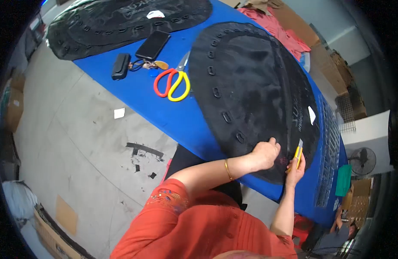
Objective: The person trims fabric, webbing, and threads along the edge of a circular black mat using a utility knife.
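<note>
A large oval black fabric piece with a row of oval loops along its edge lies on the blue table. My left hand rests on its near end, fingers curled closed; whatever may be between them is hidden. To the right, my right hand grips a yellow utility knife, its blade out and pointing away from me. The knife is over the fabric's near right edge, close to some pale lettering. A small white scrap lies on the fabric beyond the knife.
On the blue table lie red-and-yellow scissors, a black phone, a dark case, keys and a second black fabric piece. A clear gridded ruler runs along the right. Black scraps litter the floor.
</note>
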`<state>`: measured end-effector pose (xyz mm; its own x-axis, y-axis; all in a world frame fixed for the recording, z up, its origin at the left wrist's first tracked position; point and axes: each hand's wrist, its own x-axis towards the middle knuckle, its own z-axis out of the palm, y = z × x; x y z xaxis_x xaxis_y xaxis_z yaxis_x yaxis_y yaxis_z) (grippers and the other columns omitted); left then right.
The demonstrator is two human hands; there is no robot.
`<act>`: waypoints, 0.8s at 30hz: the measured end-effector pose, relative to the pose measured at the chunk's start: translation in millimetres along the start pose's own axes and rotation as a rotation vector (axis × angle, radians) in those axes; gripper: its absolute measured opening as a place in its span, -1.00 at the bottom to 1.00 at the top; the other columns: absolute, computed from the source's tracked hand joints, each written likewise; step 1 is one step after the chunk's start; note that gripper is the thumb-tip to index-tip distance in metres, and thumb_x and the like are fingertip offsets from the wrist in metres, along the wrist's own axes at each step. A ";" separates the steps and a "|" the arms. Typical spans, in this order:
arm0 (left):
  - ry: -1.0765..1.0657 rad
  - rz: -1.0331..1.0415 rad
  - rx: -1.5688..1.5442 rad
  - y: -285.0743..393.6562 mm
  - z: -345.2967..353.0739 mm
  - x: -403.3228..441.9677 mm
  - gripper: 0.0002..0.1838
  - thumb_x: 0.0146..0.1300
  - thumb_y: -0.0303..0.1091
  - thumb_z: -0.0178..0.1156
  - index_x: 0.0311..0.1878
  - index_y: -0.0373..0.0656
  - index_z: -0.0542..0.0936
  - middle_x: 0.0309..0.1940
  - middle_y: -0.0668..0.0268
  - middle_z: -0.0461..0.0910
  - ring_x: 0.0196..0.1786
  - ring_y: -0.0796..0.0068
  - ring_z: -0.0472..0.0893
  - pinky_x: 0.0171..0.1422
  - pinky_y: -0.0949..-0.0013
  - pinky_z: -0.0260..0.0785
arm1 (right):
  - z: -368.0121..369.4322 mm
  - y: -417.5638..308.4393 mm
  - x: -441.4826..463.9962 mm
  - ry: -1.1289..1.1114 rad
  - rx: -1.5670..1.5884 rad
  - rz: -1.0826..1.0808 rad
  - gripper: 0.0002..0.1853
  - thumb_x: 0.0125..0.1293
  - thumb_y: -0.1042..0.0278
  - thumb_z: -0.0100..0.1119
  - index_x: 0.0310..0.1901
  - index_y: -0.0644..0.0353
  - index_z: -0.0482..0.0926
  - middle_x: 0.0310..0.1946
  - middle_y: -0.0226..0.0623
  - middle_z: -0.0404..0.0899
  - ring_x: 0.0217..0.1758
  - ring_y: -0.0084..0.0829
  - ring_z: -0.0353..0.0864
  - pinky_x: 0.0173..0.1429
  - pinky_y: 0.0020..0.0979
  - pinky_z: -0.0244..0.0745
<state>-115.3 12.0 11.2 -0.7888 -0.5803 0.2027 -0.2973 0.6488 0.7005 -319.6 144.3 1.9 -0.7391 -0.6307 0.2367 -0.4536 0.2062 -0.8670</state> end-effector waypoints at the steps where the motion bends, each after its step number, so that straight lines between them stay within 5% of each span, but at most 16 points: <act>1: 0.006 0.005 -0.008 0.6 -0.8 -1.0 -0.65 0.10 -0.45 0.31 -0.02 -0.32 0.59 0.00 -0.11 0.56 -0.14 -0.10 0.75 -0.07 0.04 0.67 | -0.7 1.6 0.4 -0.007 0.018 -0.014 -0.52 0.59 0.25 0.19 0.46 0.09 0.44 -0.36 -0.49 0.55 -0.52 -0.71 0.43 -0.54 -0.65 0.30; 10: 0.039 0.050 -0.038 0.0 5.4 -6.5 -0.69 0.17 -0.46 0.27 -0.01 -0.31 0.57 0.00 -0.12 0.54 -0.17 0.01 0.75 -0.10 0.12 0.65 | -3.3 1.3 1.2 0.003 -0.066 -0.027 -0.58 0.62 0.25 0.13 0.42 0.13 0.47 -0.38 -0.48 0.55 -0.54 -0.71 0.41 -0.52 -0.64 0.30; 24: 0.098 0.093 -0.124 -9.6 4.8 -4.3 -0.73 0.11 -0.45 0.33 -0.11 -0.32 0.63 -0.05 -0.09 0.57 -0.12 -0.10 0.72 0.01 0.01 0.63 | -2.4 5.2 4.1 -0.042 -0.062 -0.053 -0.59 0.62 0.24 0.12 0.40 0.14 0.48 -0.36 -0.45 0.54 -0.52 -0.70 0.43 -0.54 -0.63 0.31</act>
<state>-111.6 10.6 0.4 -0.7514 -0.5701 0.3321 -0.1522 0.6395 0.7536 -326.2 144.6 -0.6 -0.6921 -0.6727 0.2615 -0.5224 0.2169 -0.8246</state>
